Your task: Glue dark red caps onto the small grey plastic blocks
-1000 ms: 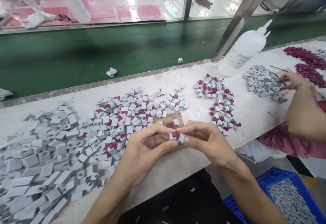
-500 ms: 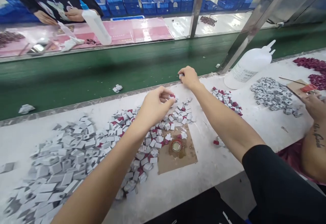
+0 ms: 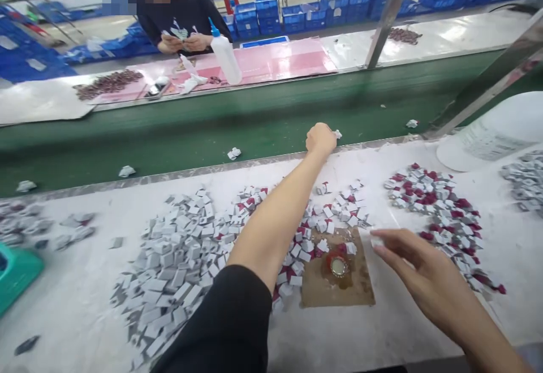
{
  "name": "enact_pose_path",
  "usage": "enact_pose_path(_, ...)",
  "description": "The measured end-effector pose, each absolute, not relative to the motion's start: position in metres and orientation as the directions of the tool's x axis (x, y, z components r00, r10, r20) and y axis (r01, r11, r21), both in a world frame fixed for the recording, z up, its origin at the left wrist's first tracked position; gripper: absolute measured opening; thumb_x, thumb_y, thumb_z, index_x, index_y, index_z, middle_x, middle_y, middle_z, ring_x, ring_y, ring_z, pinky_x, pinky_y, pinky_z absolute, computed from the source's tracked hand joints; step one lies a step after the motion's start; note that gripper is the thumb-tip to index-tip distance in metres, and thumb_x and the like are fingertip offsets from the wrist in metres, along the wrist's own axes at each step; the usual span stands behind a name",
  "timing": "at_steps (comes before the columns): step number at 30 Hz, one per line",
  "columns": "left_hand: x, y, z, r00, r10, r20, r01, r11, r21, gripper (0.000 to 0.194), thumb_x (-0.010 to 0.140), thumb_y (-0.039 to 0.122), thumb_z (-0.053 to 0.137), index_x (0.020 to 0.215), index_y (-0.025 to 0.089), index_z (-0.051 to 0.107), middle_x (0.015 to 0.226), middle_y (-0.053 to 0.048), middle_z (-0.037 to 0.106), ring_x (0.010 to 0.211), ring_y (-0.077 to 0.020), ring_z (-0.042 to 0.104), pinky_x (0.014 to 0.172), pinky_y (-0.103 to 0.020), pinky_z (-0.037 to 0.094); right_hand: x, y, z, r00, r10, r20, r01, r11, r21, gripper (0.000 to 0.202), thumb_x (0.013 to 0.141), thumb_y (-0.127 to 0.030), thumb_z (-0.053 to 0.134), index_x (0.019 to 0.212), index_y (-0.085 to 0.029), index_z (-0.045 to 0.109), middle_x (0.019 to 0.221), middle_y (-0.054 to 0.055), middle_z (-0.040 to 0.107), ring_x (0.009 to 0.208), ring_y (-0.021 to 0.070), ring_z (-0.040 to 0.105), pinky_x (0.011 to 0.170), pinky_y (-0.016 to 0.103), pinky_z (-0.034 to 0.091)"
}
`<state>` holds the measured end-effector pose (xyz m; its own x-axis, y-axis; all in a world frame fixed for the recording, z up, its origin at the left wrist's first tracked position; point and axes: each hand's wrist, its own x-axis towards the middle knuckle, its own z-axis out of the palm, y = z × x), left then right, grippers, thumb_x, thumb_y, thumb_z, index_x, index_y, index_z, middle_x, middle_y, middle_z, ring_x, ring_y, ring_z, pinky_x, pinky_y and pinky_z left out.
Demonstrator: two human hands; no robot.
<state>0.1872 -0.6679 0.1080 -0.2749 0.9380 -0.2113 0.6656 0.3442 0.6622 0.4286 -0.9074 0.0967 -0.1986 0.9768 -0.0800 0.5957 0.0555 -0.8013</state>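
Reaching out over the near edge of the green belt (image 3: 271,135), my left hand (image 3: 321,137) is closed, with a small whitish piece (image 3: 337,134) at its fingers. My right hand (image 3: 419,265) hovers above the white table, right of a brown cardboard square (image 3: 360,288). Its thumb and forefinger pinch a small grey block (image 3: 375,241). On the cardboard sits a red-rimmed bottle cap (image 3: 338,267) amid a wet patch. Beneath and beside my left forearm spreads a big pile of grey blocks (image 3: 173,271), some with dark red parts.
Grey-and-red pieces (image 3: 432,192) lie at right, before a large white bottle (image 3: 492,130). A green container (image 3: 17,277) stands at far left. Several small clumps, one a whitish clump (image 3: 233,153), rest on the belt. Across it, a person (image 3: 182,22) works near a squeeze bottle (image 3: 227,56).
My left hand has moved from above the pile out to the belt's edge. My right hand has come back from the belt to beside the cardboard. The view has swung left.
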Motion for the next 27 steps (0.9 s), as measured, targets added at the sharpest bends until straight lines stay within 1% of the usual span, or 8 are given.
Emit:
enact_pose_path(3, 0.179, -0.694, 0.115, -0.287, 0.938, -0.197, 0.711, 0.346, 0.612, 0.043, 0.112, 0.039, 0.079, 0.150, 0.019, 0.072, 0.155, -0.015, 0.071, 0.134, -0.0331, 0.075, 0.112, -0.057, 0.066, 0.453, -0.930, 0.081, -0.293, 0.953, -0.074, 0.615, 0.128, -0.778, 0.039, 0.109, -0.061, 0.070, 0.120, -0.030, 0.092, 0.126, 0.013, 0.089, 0.112, 0.0338, 0.089, 0.084, 0.040, 0.075)
enact_pose_path(6, 0.152, -0.746, 0.130, -0.222, 0.962, -0.161, 0.758, 0.274, 0.592, 0.045, 0.111, 0.027, 0.076, 0.155, 0.016, 0.069, 0.159, -0.020, 0.067, 0.135, -0.0324, 0.074, 0.120, -0.052, 0.060, 0.473, -0.939, 0.069, -0.311, 0.950, -0.016, 0.674, 0.209, -0.708, 0.035, 0.109, -0.059, 0.073, 0.121, -0.032, 0.092, 0.123, 0.010, 0.091, 0.109, 0.0334, 0.091, 0.085, 0.038, 0.076)
enact_pose_path(8, 0.123, -0.792, 0.142, -0.190, 0.971, -0.142, 0.784, 0.238, 0.574, 0.039, 0.110, 0.019, 0.071, 0.149, 0.018, 0.074, 0.155, -0.020, 0.068, 0.137, -0.0323, 0.073, 0.124, -0.047, 0.057, 0.480, -0.943, 0.064, -0.302, 0.953, 0.016, 0.713, 0.237, -0.660, 0.034, 0.110, -0.059, 0.072, 0.121, -0.032, 0.091, 0.122, 0.009, 0.092, 0.106, 0.0337, 0.091, 0.082, 0.038, 0.076)
enact_pose_path(11, 0.075, -0.863, 0.155, -0.271, 0.954, -0.126, 0.814, 0.298, 0.500, 0.035, 0.111, 0.018, 0.052, 0.131, 0.019, 0.081, 0.144, -0.018, 0.071, 0.132, -0.0370, 0.073, 0.123, -0.058, 0.056, 0.479, -0.947, 0.063, -0.314, 0.947, 0.063, 0.724, 0.282, -0.630, 0.034, 0.112, -0.059, 0.069, 0.118, -0.032, 0.088, 0.122, 0.009, 0.091, 0.102, 0.0330, 0.091, 0.077, 0.038, 0.075)
enact_pose_path(16, 0.024, -0.948, 0.154, -0.438, 0.897, -0.065, 0.825, 0.430, 0.368, 0.040, 0.102, 0.032, 0.052, 0.129, 0.017, 0.079, 0.132, -0.023, 0.073, 0.138, -0.0505, 0.062, 0.119, -0.070, 0.052, 0.475, -0.945, 0.072, -0.340, 0.938, 0.064, 0.720, 0.304, -0.624, 0.040, 0.112, -0.065, 0.065, 0.121, -0.032, 0.086, 0.100, 0.006, 0.087, 0.073, 0.0261, 0.085, 0.065, 0.035, 0.069)
enact_pose_path(18, 0.020, -0.965, 0.147, -0.431, 0.901, -0.053, 0.844, 0.423, 0.329, 0.045, 0.100, 0.035, 0.053, 0.133, 0.018, 0.078, 0.135, -0.024, 0.073, 0.140, -0.0511, 0.059, 0.119, -0.069, 0.051, 0.475, -0.944, 0.076, -0.363, 0.931, 0.039, 0.721, 0.307, -0.621, 0.043, 0.111, -0.067, 0.064, 0.123, -0.033, 0.087, 0.094, 0.005, 0.085, 0.066, 0.0244, 0.081, 0.060, 0.035, 0.066)
enact_pose_path(23, 0.021, -0.971, 0.130, -0.402, 0.913, -0.060, 0.867, 0.401, 0.296, 0.043, 0.100, 0.044, 0.060, 0.132, 0.022, 0.078, 0.139, -0.022, 0.077, 0.135, -0.0502, 0.061, 0.115, -0.066, 0.053, 0.473, -0.946, 0.079, -0.299, 0.954, 0.024, 0.742, 0.248, -0.623, 0.058, 0.108, -0.080, 0.057, 0.109, -0.032, 0.090, 0.091, 0.007, 0.087, 0.062, 0.0264, 0.081, 0.054, 0.038, 0.064)
enact_pose_path(27, 0.021, -0.963, 0.122, -0.400, 0.916, -0.017, 0.861, 0.383, 0.336, 0.032, 0.104, 0.044, 0.061, 0.123, 0.024, 0.077, 0.128, -0.019, 0.080, 0.133, -0.0476, 0.063, 0.113, -0.063, 0.054, 0.476, -0.946, 0.073, -0.300, 0.953, -0.031, 0.739, 0.212, -0.639, 0.050, 0.106, -0.075, 0.065, 0.114, -0.032, 0.090, 0.090, 0.006, 0.089, 0.061, 0.0273, 0.081, 0.053, 0.037, 0.065)
